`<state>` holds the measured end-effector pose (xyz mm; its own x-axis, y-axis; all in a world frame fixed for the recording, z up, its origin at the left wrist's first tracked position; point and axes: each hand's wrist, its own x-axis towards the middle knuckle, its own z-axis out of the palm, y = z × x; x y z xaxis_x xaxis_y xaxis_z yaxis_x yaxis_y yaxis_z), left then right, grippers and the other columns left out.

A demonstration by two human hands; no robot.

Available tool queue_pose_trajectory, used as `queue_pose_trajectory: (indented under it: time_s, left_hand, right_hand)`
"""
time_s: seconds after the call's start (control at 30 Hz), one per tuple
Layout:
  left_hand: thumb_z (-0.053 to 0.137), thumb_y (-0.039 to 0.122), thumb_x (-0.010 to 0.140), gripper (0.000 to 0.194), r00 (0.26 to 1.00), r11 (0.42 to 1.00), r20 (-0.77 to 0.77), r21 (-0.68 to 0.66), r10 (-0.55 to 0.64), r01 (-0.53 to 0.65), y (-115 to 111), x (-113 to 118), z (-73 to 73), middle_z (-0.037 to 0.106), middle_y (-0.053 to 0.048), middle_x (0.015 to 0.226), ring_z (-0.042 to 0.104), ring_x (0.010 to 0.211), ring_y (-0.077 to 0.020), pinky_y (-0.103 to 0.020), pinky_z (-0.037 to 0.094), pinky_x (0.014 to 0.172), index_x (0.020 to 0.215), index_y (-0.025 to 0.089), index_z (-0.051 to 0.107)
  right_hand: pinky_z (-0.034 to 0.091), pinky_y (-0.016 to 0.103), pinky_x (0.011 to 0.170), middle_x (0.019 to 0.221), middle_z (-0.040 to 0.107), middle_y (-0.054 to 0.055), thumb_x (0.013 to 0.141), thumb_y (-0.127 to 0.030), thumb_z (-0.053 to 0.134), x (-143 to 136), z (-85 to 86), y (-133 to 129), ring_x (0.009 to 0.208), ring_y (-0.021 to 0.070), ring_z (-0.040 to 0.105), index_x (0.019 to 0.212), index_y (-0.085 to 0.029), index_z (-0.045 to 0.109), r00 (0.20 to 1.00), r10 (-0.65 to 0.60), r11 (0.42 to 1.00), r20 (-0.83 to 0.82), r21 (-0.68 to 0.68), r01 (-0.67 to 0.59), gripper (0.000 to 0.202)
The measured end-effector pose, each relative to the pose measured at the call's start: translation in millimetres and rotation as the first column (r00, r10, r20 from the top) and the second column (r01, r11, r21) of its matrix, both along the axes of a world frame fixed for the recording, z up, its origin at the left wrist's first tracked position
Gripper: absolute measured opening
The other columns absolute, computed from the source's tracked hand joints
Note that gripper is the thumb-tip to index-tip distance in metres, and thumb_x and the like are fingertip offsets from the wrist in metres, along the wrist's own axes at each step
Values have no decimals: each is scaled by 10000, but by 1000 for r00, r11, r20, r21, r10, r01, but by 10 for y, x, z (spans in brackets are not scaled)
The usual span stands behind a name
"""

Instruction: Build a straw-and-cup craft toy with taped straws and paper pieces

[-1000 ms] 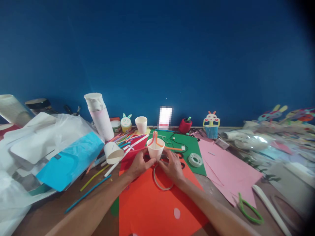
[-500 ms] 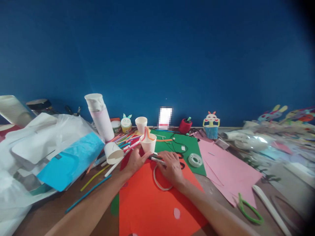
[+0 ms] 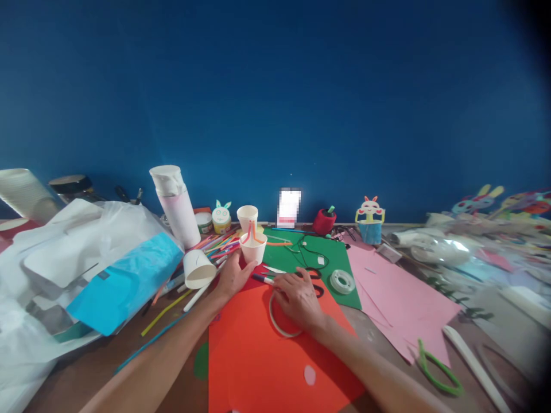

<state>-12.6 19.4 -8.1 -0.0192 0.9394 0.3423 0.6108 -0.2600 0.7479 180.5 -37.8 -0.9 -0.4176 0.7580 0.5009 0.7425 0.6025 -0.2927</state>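
My left hand (image 3: 235, 275) grips the lower side of a white paper cup (image 3: 253, 251), thumb at its base. Bent orange and pink pipe cleaners (image 3: 251, 232) stand in that cup, one orange end reaching right. My right hand (image 3: 297, 295) lies low over the red paper (image 3: 267, 355), fingers curled over the rear of a pen (image 3: 262, 279) with a dark end pointing left. Scissors (image 3: 317, 274) with black handles lie partly hidden under this hand. A white loop (image 3: 275, 324) curves out below its palm.
A second paper cup (image 3: 247, 215) stands behind, another (image 3: 198, 269) lies sideways left. Green paper (image 3: 340, 258) bears a tape roll (image 3: 342, 281). Pink paper (image 3: 400, 304) and a green pipe cleaner loop (image 3: 437, 367) lie right. A plastic bag (image 3: 107, 223) crowds the left.
My left hand and the cup have shifted slightly left and away from the right hand. The pen has also slid a little left, and the left thumb is now clear of it.
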Motion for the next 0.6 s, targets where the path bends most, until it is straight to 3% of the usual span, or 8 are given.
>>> queue_pose_trajectory:
  time_s: [0.2, 0.6]
  left_hand:
    - [537, 332, 749, 344, 995, 1000, -100, 7, 7, -6, 20, 3, -42, 637, -113, 960, 588, 881, -234, -350, 442, 781, 1027, 129, 539]
    - [534, 301, 749, 312, 989, 999, -144, 25, 27, -24, 26, -3, -36, 628, -122, 976, 576, 921, -250, -366, 429, 814, 1010, 130, 539]
  right_hand:
    - [234, 400, 920, 941, 654, 24, 804, -180, 508, 2, -11, -10, 892, 176, 570, 836, -221, 577, 1000, 21, 1000, 16, -22, -21, 87]
    - [258, 382, 905, 925, 649, 23, 802, -182, 512, 1, -31, -11, 881, 169, 568, 833, -220, 589, 999, 17, 1000, 35, 23, -18, 92]
